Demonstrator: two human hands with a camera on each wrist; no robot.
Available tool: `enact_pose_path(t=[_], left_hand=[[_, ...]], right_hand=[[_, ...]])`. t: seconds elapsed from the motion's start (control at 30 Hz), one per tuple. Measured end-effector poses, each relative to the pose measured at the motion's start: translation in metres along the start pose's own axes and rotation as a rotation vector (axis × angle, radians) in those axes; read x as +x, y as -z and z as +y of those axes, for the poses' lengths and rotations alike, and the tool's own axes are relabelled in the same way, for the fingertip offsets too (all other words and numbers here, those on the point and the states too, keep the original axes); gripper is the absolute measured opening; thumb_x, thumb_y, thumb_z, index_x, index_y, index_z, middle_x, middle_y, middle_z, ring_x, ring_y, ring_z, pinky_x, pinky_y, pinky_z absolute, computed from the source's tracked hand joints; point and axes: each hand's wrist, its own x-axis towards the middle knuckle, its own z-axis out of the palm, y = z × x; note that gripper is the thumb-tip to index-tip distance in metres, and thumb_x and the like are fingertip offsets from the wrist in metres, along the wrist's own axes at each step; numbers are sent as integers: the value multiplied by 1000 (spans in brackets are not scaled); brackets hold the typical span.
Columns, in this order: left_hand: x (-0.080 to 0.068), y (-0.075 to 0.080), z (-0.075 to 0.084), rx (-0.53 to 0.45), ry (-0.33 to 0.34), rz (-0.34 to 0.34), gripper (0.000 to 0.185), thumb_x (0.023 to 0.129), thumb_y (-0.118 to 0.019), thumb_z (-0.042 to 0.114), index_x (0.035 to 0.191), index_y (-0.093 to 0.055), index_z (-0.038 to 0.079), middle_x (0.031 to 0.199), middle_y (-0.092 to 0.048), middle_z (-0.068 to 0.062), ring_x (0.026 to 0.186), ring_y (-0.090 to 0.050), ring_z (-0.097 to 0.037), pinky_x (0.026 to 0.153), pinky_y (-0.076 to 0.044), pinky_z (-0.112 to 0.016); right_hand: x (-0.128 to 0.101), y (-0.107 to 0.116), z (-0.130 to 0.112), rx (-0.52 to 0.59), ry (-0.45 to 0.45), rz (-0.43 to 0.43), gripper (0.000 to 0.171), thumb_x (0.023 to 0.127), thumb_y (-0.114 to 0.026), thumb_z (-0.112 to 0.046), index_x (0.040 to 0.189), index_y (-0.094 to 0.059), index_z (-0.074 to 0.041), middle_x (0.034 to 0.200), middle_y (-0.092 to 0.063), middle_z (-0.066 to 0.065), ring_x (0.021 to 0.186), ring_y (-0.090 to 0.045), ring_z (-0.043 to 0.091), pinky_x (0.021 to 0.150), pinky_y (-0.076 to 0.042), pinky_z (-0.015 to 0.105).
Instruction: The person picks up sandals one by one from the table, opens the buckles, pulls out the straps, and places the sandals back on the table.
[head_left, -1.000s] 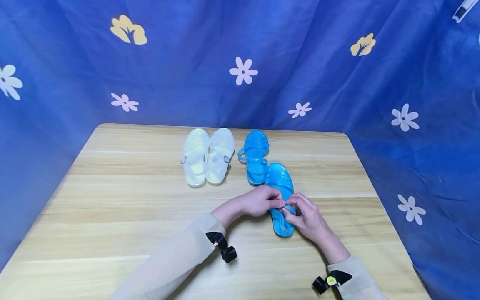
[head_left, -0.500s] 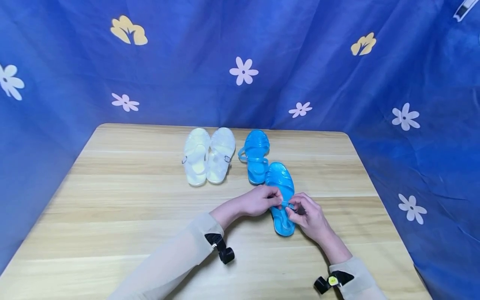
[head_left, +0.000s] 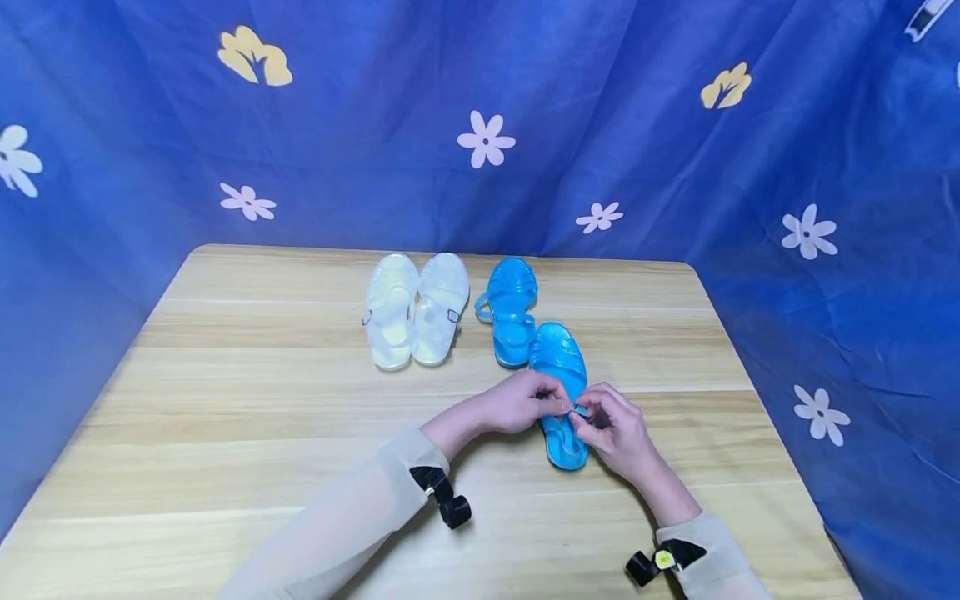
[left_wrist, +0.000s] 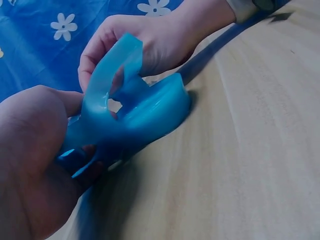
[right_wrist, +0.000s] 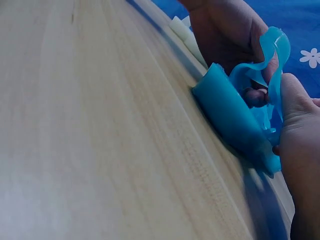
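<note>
Now we work blue jelly sandal (head_left: 558, 392) on wooden table (head_left: 247, 417) — left hand (head_left: 517, 402) and right hand (head_left: 618, 429) both pinch ankle strap (left_wrist: 112, 80) across heel, toe pointing away.

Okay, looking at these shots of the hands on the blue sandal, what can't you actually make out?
- The small metal buckle of the nearer blue jelly sandal: head view, too small and mostly covered by the left hand and right hand.
- Whether its ankle strap is fastened: both wrist views, fingers hide the strap end.
- The pair of clear white jelly sandals: right wrist view, mostly behind the left hand.
</note>
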Motion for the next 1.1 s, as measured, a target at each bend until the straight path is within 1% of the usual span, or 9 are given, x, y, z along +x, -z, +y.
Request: enact_pose_path(t=[0.17, 0.27, 0.37, 0.47, 0.63, 0.73, 0.87, 0.93, 1.1], left_hand=[[0, 2, 0, -3, 25, -16, 21, 110, -59, 19, 94, -72, 15, 84, -65, 6, 88, -58, -11, 81, -48, -28], [-1, 3, -1, -17, 45, -19, 23, 111, -54, 17, 95, -70, 13, 89, -69, 6, 95, -60, -11, 88, -49, -29], [-4, 5, -4, -87, 66, 7, 25, 113, -49, 14, 99, -68, 7, 98, -73, 2, 104, -64, -13, 97, -51, -30], [-7, 7, -6, -104, 66, 49, 25, 114, -48, 14, 99, -65, 4, 102, -75, -1, 109, -66, -15, 100, -52, -32], [-9, 5, -4, -36, 49, 81, 24, 113, -51, 17, 96, -67, 8, 99, -75, 3, 106, -66, -12, 97, -52, -31], [-10, 3, -3, -14, 35, 88, 24, 113, -52, 20, 98, -68, 11, 97, -72, 6, 99, -63, -11, 90, -52, -31], [-13, 4, -1, 51, 5, 118, 18, 112, -55, 25, 106, -69, 15, 99, -67, 6, 93, -60, -13, 85, -52, -30], [-15, 5, 0, 80, -6, 137, 17, 111, -57, 26, 113, -69, 14, 104, -67, 4, 96, -60, -13, 88, -53, -31], [-23, 10, 5, 128, -40, 160, 32, 109, -61, 26, 137, -63, 10, 134, -65, -2, 124, -59, -17, 106, -50, -36]], right_hand=[[1, -1, 0, 1, -1, -12, 28, 80, -77, 11, 105, -69, 0, 95, -66, 9, 76, -59, 20, 61, -50, 23], [0, 1, 0, -8, -16, -29, 27, 82, -76, 10, 105, -69, -1, 97, -67, 7, 77, -59, 19, 64, -50, 21], [-1, 5, -2, -3, -47, -21, 26, 82, -75, 12, 105, -69, 0, 97, -67, 7, 77, -60, 17, 63, -51, 22], [-1, 6, -2, 5, -65, -10, 29, 80, -77, 14, 105, -70, 0, 97, -68, 8, 77, -62, 18, 63, -53, 24], [0, 3, 0, 11, -39, 9, 34, 75, -79, 17, 104, -70, 1, 95, -69, 11, 76, -62, 22, 63, -53, 26], [-2, 4, -1, 6, -38, 11, 34, 75, -80, 16, 104, -71, 1, 96, -69, 11, 76, -62, 22, 63, -53, 26], [-1, 5, -5, -5, -72, -19, 32, 78, -80, 14, 106, -71, 0, 99, -69, 8, 79, -63, 20, 67, -53, 24], [-1, 6, -7, -5, -94, -32, 32, 79, -80, 14, 107, -72, 0, 100, -69, 7, 81, -62, 19, 68, -53, 23], [-2, 10, -11, -5, -117, -43, 38, 78, -81, 16, 112, -73, 1, 105, -70, 7, 84, -63, 20, 73, -55, 24]])
